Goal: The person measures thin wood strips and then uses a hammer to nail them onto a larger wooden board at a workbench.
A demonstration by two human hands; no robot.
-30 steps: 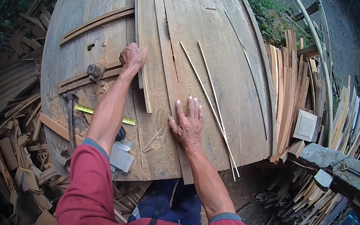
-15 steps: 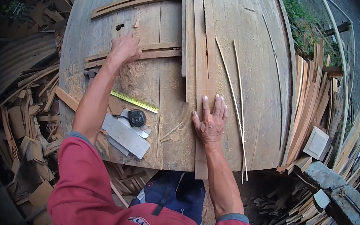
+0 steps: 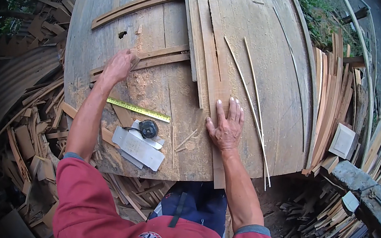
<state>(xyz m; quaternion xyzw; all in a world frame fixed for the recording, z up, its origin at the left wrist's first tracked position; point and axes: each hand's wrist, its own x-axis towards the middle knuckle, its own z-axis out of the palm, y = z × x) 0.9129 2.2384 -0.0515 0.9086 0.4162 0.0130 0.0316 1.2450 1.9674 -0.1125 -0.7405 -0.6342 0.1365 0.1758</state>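
Observation:
My left hand (image 3: 120, 65) is at the nearer slotted wooden strip (image 3: 160, 60), its fingers curled down. A small brownish edge shows beside the fingertips, too unclear to name. My right hand (image 3: 227, 128) lies flat, fingers outstretched, on a long wooden board (image 3: 218, 90) running away from me across the wooden tabletop (image 3: 260, 104). Near my left forearm lie a yellow measuring tape (image 3: 139, 109), its black case (image 3: 148, 128) and flat grey metal plates (image 3: 140, 148). A second slotted strip (image 3: 138, 8) lies farther back.
Two thin wooden sticks (image 3: 253, 89) lie right of the board. Sawdust and a small hole (image 3: 122, 34) mark the tabletop. Scrap wood (image 3: 26, 144) is heaped on the left. Upright planks (image 3: 326, 104) and a concrete block (image 3: 365, 192) stand on the right.
My left hand has drawn back toward me, from near the hole to the nearer slotted strip, and its fingers have curled. My right hand still lies on the board. The view has shifted slightly.

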